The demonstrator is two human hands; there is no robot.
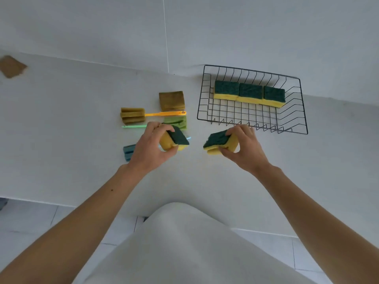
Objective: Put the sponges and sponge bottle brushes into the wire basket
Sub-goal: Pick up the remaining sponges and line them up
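Observation:
A black wire basket (291, 124) stands at the right of the white counter, with three yellow-and-green sponges (249, 94) in a row along its far side. My left hand (148, 148) grips a yellow-and-green sponge (176, 139) above the counter. My right hand (244, 147) grips another such sponge (218, 141) just in front of the basket. Behind my left hand lie an orange-handled bottle brush (133, 115), a green-handled bottle brush (176, 122) and a blue bottle brush (128, 151), partly hidden. A brownish sponge (171, 100) lies beyond them.
The white counter (71, 119) meets a white wall at the back. A brown patch (12, 66) lies at its far left. The counter's front edge runs near my body, with tiled floor (41, 222) below.

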